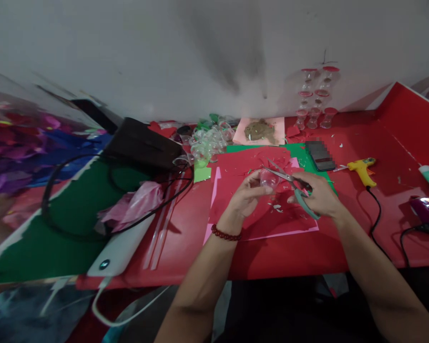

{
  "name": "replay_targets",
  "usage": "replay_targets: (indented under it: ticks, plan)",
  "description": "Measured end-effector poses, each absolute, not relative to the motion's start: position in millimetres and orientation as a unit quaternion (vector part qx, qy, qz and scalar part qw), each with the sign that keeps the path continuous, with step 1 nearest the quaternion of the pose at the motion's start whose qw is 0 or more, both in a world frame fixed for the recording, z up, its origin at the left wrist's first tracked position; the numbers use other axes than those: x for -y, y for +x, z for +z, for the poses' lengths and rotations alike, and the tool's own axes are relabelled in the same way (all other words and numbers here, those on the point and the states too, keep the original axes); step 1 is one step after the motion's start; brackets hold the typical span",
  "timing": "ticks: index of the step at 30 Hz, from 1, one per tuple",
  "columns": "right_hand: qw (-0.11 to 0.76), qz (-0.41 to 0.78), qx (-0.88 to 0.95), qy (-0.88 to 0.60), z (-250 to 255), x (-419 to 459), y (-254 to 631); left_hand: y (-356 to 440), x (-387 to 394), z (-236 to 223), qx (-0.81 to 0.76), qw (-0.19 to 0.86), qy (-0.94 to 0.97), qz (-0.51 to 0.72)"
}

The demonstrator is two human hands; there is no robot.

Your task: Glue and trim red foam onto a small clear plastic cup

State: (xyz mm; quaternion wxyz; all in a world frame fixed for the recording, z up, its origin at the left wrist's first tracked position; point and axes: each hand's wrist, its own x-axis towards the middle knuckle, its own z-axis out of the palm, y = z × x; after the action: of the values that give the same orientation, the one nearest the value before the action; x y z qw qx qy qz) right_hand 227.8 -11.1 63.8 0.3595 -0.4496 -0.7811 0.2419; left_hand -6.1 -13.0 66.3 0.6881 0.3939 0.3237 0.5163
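My left hand [246, 196] is closed around a small clear plastic cup [269, 178], which it holds above the red paper. In my right hand [320, 194] are scissors [302, 199] with green-grey handles, fingers and thumb through the loops. Their blades [277, 171] are spread at the top of the cup, pointing left; whether they touch its rim I cannot tell. Beneath both hands lie sheets of red paper [232, 209] with pink edges showing, strewn with small scraps. Under these, part of a green sheet [232, 149] shows.
Behind lie a heap of clear cups [210, 143] and brown grains on pink paper [243, 136]. Cup pairs stand stacked [312, 97] by the wall. On the right are a phone [321, 157], a yellow glue gun [363, 170] and its cord. A white power bank [119, 252] and black cable lie left.
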Motion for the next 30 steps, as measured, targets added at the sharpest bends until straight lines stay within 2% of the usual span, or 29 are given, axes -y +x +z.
replay_targets:
  ticks: [12,16,20,24,30]
  plan:
    - [0.356,0.263,0.77,-0.46,72.2,14.5,231.4,-13.1,11.4,68.1,-0.328,0.697,0.392,0.503]
    - [0.366,0.216,0.749,-0.508,71.5,12.7,231.0,-23.3,8.8,71.9,-0.354,0.674,0.413,0.5]
    - [0.36,0.098,0.772,-0.514,68.6,9.8,231.4,-42.7,1.7,67.8,-0.436,0.626,0.502,0.408]
    - [0.279,0.006,0.796,-0.537,66.9,12.6,226.2,-58.8,-8.9,53.9,-0.543,0.569,0.542,0.297]
    - [0.199,-0.069,0.787,-0.58,63.6,18.0,219.1,-58.0,-7.7,63.6,-0.554,0.378,0.599,0.437]
